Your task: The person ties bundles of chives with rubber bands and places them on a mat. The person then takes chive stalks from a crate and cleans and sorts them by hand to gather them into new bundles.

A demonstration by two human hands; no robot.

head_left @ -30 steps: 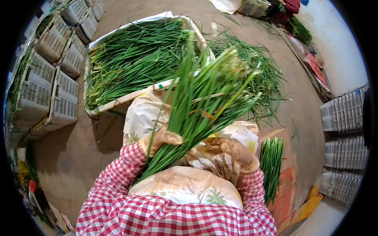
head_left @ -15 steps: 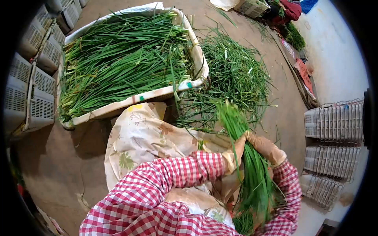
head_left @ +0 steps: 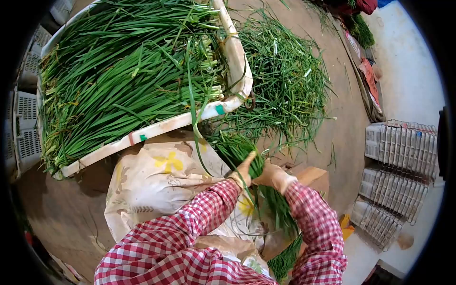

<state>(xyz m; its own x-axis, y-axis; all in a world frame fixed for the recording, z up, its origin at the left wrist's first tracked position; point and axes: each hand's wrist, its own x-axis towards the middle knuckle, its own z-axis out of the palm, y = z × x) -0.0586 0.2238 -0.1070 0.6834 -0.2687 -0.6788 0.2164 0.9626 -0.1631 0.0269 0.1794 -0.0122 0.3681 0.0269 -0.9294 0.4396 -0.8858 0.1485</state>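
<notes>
A bunch of garlic chives (head_left: 235, 149) is gripped between my two gloved hands, over the lap of my flowered apron (head_left: 159, 175). My left hand (head_left: 243, 171) wraps the bunch from the left, thumb lying over the stalks. Close beside it, my right hand (head_left: 274, 176) closes round the bunch from the right. One end of the bunch points up and left toward the tub; long green leaves hang down below my hands. Ahead on the left stands a large white tub (head_left: 166, 122) heaped with chives (head_left: 128, 71).
Loose chive trimmings (head_left: 285, 80) lie piled on the floor right of the tub. More chives (head_left: 285, 259) are low by my right forearm, near a wooden block (head_left: 311, 178). White crates (head_left: 401, 145) stand at right, others (head_left: 27, 126) at left. Another person's red sleeve (head_left: 365, 5) shows top right.
Both hands have moved left and up with the bunch, closer to the tub. The bunch's upper end now tilts leftward. The view has shifted, and the wooden block has come into sight.
</notes>
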